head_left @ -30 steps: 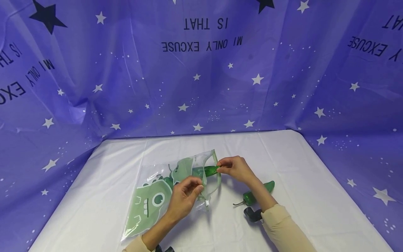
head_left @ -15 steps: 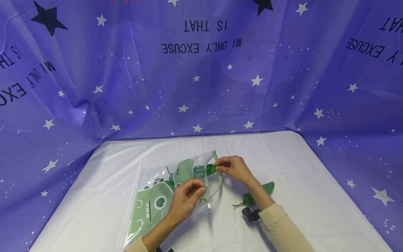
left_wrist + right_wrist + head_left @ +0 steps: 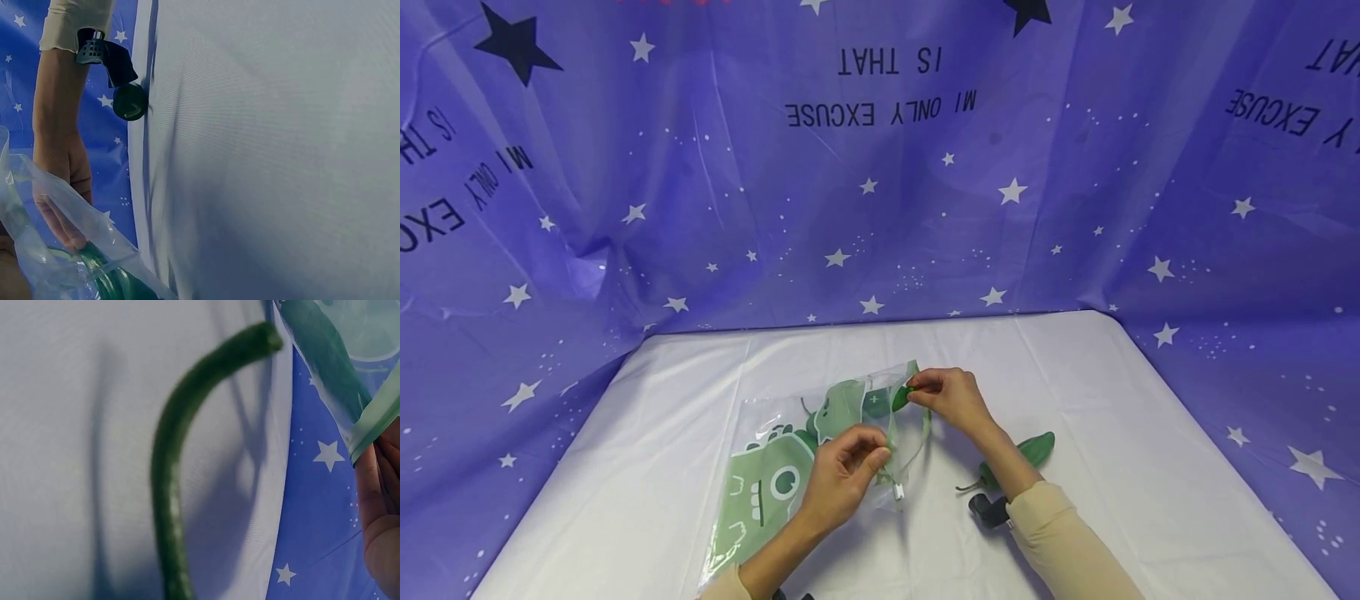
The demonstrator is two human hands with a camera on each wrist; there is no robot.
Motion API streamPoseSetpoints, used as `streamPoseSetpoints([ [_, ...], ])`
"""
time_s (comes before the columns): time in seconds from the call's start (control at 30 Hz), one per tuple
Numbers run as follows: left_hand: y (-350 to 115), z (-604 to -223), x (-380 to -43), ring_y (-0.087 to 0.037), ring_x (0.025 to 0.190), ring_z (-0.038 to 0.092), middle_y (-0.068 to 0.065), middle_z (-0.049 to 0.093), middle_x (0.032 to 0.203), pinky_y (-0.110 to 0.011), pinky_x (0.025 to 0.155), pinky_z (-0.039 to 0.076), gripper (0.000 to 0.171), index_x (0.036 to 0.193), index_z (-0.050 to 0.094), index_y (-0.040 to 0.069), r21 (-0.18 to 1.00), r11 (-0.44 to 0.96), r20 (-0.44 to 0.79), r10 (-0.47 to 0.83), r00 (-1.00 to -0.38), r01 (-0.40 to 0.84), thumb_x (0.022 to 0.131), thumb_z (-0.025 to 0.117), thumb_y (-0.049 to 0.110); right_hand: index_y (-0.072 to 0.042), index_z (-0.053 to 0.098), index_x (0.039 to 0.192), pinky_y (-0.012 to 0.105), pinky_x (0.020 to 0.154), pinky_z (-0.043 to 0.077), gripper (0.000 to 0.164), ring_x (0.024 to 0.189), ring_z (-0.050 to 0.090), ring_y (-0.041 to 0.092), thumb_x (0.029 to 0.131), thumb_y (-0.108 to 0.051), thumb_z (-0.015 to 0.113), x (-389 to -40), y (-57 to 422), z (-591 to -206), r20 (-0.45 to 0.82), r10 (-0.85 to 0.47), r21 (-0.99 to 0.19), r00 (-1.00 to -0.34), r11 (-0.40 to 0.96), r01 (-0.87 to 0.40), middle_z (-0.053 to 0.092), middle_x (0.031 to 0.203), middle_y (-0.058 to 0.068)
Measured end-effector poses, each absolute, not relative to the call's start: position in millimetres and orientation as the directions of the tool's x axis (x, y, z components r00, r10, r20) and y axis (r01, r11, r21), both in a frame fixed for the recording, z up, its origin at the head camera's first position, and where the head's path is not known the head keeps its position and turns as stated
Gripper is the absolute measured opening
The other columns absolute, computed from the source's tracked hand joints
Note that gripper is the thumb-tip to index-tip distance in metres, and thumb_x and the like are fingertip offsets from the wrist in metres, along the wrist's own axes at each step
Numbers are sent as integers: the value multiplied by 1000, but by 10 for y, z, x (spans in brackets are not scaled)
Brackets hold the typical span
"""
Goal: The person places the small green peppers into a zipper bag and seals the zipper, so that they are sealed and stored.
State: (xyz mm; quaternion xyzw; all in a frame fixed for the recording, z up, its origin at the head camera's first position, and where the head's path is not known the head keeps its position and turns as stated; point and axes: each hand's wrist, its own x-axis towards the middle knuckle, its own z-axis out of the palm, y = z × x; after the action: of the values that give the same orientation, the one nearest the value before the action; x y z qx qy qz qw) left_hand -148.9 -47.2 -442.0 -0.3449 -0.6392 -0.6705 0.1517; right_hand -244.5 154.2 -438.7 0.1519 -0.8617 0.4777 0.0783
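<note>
My left hand (image 3: 848,467) pinches the mouth edge of a clear zip bag (image 3: 775,492) printed with a green monster. Opposite it, my right hand (image 3: 951,400) pinches the tip of a green chili pepper (image 3: 901,398) whose body lies inside the bag. Through the plastic, the left wrist view shows this glossy pepper (image 3: 103,269) below the right fingertips. A thin stem shows inside the bag; the print hides part of the contents. Under the right forearm, another green chili pepper (image 3: 1037,448) lies on the table, its curved stem (image 3: 167,487) large in the right wrist view.
A white cloth covers the table (image 3: 1120,400). Purple star-printed curtains (image 3: 880,208) stand around its back and sides. A black camera mount (image 3: 988,511) hangs below the right wrist, close to the loose pepper. The bag's white zip slider (image 3: 898,492) hangs at its mouth.
My right hand has moved slightly left, pushing the chili pepper deeper into the bag, so less of it sticks out. The left hand keeps its hold, and the bag has shifted slightly right.
</note>
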Motion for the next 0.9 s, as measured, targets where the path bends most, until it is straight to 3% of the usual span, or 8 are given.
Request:
streamPoseSetpoints([
  [0.37, -482, -4410, -1466, -12, 78, 59, -19, 60, 83, -23, 67, 52, 9, 94, 61, -4, 756, -133, 653, 229, -722, 641, 86, 63, -7, -14, 76, 87, 24, 65, 53, 12, 67, 66, 6, 76, -15, 80, -2439, 1518, -4419, 305, -264, -707, -915, 581, -403, 71, 76, -5],
  [0.9, -496, -4388, -1458, -11, 77, 59, -17, 62, 86, -22, 67, 51, 13, 96, 61, -3, 780, -85, 624, 190, -758, 620, 85, 62, -10, -10, 75, 88, 23, 66, 53, 14, 70, 66, 5, 76, -13, 80, -2406, 1630, -4422, 287, -272, -732, -919, 557, -393, 71, 77, -6],
])
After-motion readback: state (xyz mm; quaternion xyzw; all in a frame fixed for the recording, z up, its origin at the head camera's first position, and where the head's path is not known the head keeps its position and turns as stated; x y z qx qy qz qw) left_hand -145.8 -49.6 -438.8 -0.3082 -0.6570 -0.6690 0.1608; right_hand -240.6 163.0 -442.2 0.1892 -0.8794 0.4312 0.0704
